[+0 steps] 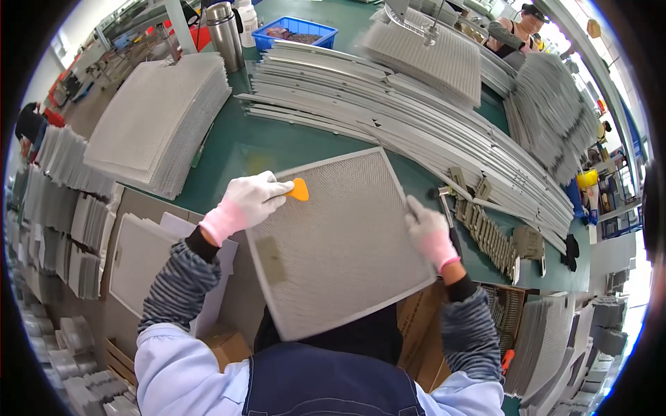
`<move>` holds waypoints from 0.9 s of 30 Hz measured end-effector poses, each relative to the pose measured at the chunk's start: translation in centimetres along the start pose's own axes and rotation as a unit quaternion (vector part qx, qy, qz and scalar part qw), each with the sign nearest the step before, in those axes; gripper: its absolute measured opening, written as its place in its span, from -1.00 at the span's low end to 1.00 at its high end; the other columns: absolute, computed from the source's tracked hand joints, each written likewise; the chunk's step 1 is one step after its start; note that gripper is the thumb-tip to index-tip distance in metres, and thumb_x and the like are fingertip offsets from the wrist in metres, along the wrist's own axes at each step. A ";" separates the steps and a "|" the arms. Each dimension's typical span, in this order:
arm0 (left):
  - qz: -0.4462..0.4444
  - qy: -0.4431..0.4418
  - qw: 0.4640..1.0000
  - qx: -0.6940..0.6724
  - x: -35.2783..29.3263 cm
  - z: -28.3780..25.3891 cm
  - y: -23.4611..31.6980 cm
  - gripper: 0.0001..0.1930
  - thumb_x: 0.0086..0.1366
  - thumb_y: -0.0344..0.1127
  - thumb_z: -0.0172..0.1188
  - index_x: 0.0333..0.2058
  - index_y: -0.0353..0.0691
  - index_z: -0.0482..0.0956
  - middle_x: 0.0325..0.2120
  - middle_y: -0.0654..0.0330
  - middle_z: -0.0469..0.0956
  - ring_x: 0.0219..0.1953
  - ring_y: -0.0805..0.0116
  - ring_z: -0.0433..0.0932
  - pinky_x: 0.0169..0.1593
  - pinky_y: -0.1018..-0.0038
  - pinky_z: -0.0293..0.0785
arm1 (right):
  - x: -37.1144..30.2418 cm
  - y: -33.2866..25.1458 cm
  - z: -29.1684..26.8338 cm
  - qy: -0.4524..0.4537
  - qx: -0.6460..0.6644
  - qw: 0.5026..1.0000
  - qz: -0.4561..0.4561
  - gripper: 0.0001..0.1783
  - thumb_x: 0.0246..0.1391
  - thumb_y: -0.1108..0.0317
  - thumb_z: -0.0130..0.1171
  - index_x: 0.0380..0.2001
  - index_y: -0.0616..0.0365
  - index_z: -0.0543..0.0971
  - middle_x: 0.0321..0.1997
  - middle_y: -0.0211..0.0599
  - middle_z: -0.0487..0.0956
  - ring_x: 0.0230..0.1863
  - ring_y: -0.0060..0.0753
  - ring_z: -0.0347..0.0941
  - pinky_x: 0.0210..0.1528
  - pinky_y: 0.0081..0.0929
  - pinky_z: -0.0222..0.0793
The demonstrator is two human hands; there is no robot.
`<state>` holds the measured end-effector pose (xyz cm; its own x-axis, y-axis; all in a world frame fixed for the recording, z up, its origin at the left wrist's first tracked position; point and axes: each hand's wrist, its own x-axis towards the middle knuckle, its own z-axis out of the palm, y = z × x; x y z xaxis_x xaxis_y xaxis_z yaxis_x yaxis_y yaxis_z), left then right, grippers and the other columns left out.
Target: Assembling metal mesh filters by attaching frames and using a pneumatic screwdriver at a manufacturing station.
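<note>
A square metal mesh filter panel [340, 243] with a silver frame lies tilted on the green table [236, 149] in front of me. My left hand [250, 197], in a white glove with a pink cuff, grips a small orange scraper [300, 189] at the panel's upper left edge. My right hand [429, 232], gloved the same way, rests on the panel's right edge, fingers against the frame. A hammer [444, 201] lies on the table just beyond that hand.
A tall stack of mesh sheets [159, 118] stands at the left. Long metal frame strips [388, 104] fan across the table behind the panel. Small metal brackets [485, 232] lie at the right. A steel flask [223, 31] and blue bin [295, 31] stand far back. Another person [517, 28] works at the far right.
</note>
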<state>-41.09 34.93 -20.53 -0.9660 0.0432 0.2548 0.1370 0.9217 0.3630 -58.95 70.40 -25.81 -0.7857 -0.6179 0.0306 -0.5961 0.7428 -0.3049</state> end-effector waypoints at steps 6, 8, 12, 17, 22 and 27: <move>-0.007 -0.041 0.996 0.081 0.3 -0.8 -2.9 -0.72 0.15 -0.20 0.23 -0.14 -0.03 0.66 -0.53 0.21 0.47 -0.48 0.26 0.54 -0.42 0.40 0.47 | -4.8 -4.1 -0.6 -0.019 0.039 0.999 0.022 -0.43 0.05 0.23 0.15 0.09 0.31 0.38 -0.28 0.10 0.56 -0.28 0.14 0.52 -0.24 -0.08 0.42; 0.008 -0.034 0.995 0.098 1.0 -0.6 -4.2 -0.74 0.14 -0.21 0.24 -0.17 0.00 0.68 -0.56 0.24 0.47 -0.50 0.28 0.54 -0.43 0.42 0.46 | -1.6 -3.9 0.2 0.142 -0.009 0.990 -0.001 -0.35 0.01 0.08 0.19 0.08 0.29 0.34 -0.27 -0.08 0.47 -0.26 0.04 0.46 -0.26 -0.09 0.38; 0.045 -0.023 0.997 0.061 2.7 0.6 -5.6 -0.77 0.12 -0.21 0.27 -0.21 0.03 0.69 -0.57 0.24 0.48 -0.56 0.28 0.51 -0.47 0.40 0.44 | 1.9 -4.6 3.9 0.107 -0.050 0.993 0.023 -0.46 0.02 0.22 0.13 0.05 0.27 0.37 -0.29 -0.11 0.43 -0.23 0.00 0.40 -0.23 -0.07 0.31; 0.140 -0.073 0.987 0.039 10.2 6.7 0.7 -0.80 0.18 -0.19 0.20 -0.20 0.05 0.64 -0.58 0.17 0.47 -0.58 0.19 0.53 -0.51 0.32 0.45 | 2.0 -4.9 4.0 0.110 -0.020 0.993 -0.049 -0.48 0.00 0.28 0.13 0.01 0.33 0.37 -0.31 -0.19 0.43 -0.24 -0.09 0.39 -0.22 -0.14 0.27; 0.181 -0.103 0.977 0.056 16.2 11.0 5.5 -0.79 0.19 -0.15 0.18 -0.19 0.08 0.62 -0.57 0.16 0.48 -0.59 0.17 0.52 -0.53 0.30 0.45 | 1.9 -4.0 4.3 0.132 -0.026 0.991 -0.022 -0.48 -0.01 0.29 0.13 0.03 0.32 0.38 -0.32 -0.21 0.42 -0.24 -0.10 0.39 -0.24 -0.15 0.26; 0.143 -0.057 0.987 0.035 12.7 6.4 2.1 -0.84 0.18 -0.18 0.15 -0.26 0.07 0.63 -0.62 0.19 0.44 -0.60 0.19 0.52 -0.54 0.34 0.43 | 1.3 -4.5 3.9 0.148 -0.024 0.988 0.042 -0.51 0.00 0.30 0.12 0.02 0.23 0.41 -0.34 -0.22 0.41 -0.25 -0.11 0.38 -0.27 -0.16 0.23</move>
<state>-54.44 39.91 -22.21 -0.9090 0.3451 0.2336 0.3959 0.8900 0.2261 -56.63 65.21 -28.13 -0.8420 -0.4568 0.2869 -0.5289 0.8036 -0.2729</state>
